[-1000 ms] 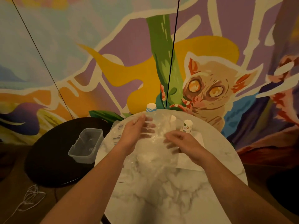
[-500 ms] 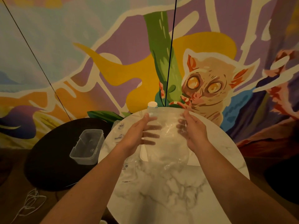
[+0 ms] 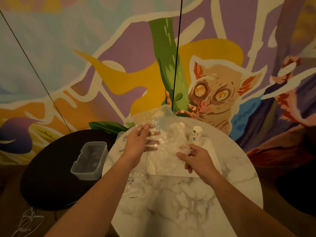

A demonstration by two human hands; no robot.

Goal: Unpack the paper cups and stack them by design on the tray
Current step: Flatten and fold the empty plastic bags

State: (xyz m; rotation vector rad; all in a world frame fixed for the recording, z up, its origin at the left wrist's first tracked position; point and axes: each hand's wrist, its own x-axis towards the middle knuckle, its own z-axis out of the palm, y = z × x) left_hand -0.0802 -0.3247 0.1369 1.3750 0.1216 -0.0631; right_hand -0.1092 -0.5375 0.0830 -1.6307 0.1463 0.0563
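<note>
I hold a clear plastic bag [image 3: 164,130] up over the white tray [image 3: 207,149] on the round marble table [image 3: 179,199]. My left hand [image 3: 138,144] grips the bag's left side, fingers behind the film. My right hand [image 3: 195,158] pinches its lower right part. A stack of patterned paper cups [image 3: 195,137] stands upside down on the tray's far right. Through the bag a pale cup shape [image 3: 182,125] shows faintly; the bag hides the rest of the tray's far side.
Another flat plastic bag [image 3: 126,168] with print lies on the table under my left arm. A clear plastic box [image 3: 89,159] sits on a dark round table [image 3: 51,177] to the left. A painted wall rises just behind the table.
My right hand dropped from the bag's top edge to its lower right part. The bag now hides the blue-banded cup at the back, and the patterned stack shows again.
</note>
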